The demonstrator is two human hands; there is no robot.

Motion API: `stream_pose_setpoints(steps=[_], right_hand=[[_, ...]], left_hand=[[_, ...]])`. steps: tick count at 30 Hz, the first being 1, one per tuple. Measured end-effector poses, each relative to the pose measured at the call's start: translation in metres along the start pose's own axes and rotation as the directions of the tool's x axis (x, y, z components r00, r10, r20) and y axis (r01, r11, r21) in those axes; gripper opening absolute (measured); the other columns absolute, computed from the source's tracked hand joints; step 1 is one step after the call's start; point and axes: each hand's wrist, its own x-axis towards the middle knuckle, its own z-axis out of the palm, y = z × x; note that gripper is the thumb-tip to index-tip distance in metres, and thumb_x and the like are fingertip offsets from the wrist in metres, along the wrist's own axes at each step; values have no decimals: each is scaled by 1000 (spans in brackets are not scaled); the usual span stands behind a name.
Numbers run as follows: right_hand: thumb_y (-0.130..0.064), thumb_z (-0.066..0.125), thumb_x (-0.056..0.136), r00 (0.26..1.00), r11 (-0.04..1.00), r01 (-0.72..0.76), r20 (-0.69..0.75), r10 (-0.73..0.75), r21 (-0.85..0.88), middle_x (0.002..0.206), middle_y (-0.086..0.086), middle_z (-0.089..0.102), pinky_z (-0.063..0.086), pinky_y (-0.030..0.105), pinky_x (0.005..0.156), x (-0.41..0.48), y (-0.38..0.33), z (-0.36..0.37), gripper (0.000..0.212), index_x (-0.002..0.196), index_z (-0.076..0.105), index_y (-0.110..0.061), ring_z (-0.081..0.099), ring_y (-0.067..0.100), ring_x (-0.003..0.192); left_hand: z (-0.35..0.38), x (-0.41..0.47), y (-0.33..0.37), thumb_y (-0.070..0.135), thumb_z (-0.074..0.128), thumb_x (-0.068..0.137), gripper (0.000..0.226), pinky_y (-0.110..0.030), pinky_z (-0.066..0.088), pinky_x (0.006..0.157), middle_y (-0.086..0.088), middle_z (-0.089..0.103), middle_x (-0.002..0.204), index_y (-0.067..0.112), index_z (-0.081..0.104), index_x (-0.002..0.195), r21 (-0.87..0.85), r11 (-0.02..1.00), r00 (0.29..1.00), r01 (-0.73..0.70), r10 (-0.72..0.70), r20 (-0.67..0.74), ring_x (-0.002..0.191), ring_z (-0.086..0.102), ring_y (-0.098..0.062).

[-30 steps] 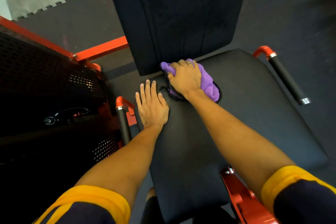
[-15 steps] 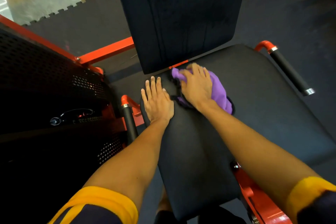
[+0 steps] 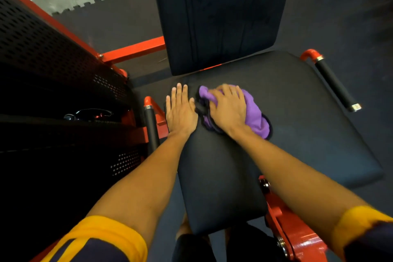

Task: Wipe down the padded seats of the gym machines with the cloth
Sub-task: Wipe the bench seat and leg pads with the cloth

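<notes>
The black padded seat (image 3: 297,125) lies in front of me, with its dark upright backrest (image 3: 214,17) behind it. A bunched purple cloth (image 3: 255,112) sits on the rear left part of the seat. My right hand (image 3: 228,108) presses down on the cloth, fingers curled over its front edge. My left hand (image 3: 180,110) lies flat on the seat's left rear corner, fingers straight, right beside the cloth.
Orange frame bars and a black perforated guard (image 3: 53,70) stand close on the left. Black-gripped handles flank the seat, one on the left (image 3: 151,125) and one on the right (image 3: 336,87). An orange bracket (image 3: 285,219) juts out under the seat front. Dark rubber floor mats (image 3: 340,17) surround the machine.
My right hand has drawn the cloth away from the foot of the backrest, toward me, and is now level with my left hand. The left hand stays flat in place.
</notes>
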Motion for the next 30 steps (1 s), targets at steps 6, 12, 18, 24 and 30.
stream_pose_setpoints(steps=[6, 12, 18, 24, 30], right_hand=[[-53, 47, 97, 974, 980, -199, 109, 201, -28, 117, 7, 65, 29, 47, 111, 12, -19, 26, 43, 113, 69, -19, 56, 31, 114], [-66, 51, 91, 964, 996, 85, 250, -93, 41, 137, 3, 57, 23, 48, 121, -70, -3, 7, 64, 140, 56, -24, 48, 26, 129], [-49, 59, 92, 964, 989, 142, 232, -130, -37, 132, 2, 60, 30, 43, 112, 31, -1, 37, 48, 132, 61, -25, 51, 27, 124], [-45, 62, 91, 962, 992, 121, 244, -124, 26, 124, 4, 64, 38, 45, 107, 46, -11, 36, 46, 129, 63, -20, 56, 28, 117], [-36, 70, 88, 958, 984, 169, 224, -179, 61, 126, 4, 65, 24, 39, 110, -2, 0, 22, 46, 130, 64, -19, 55, 27, 119]], left_hand=[[2, -22, -6, 22, 31, 109, 56, -32, -4, 126, -5, 6, 170, 12, 14, 161, -79, 994, 997, 71, -74, -32, 157, 3, -18], [4, -37, -11, 16, 33, 109, 54, -22, -11, 122, -7, 9, 169, 9, 15, 160, -194, 975, 989, 107, -124, -75, 157, 4, -19], [3, -36, -2, 21, 33, 108, 58, -25, -9, 124, -5, 7, 170, 9, 12, 161, -157, 973, 976, 169, -187, -111, 157, 3, -17], [6, -34, -2, 26, 31, 108, 58, -29, -4, 126, -7, 9, 170, 9, 14, 161, -161, 972, 976, 171, -189, -105, 157, 5, -17], [9, -35, -7, 28, 32, 102, 61, -36, 7, 128, -7, 15, 168, 10, 21, 160, -219, 965, 980, 145, -172, -105, 156, 9, -16]])
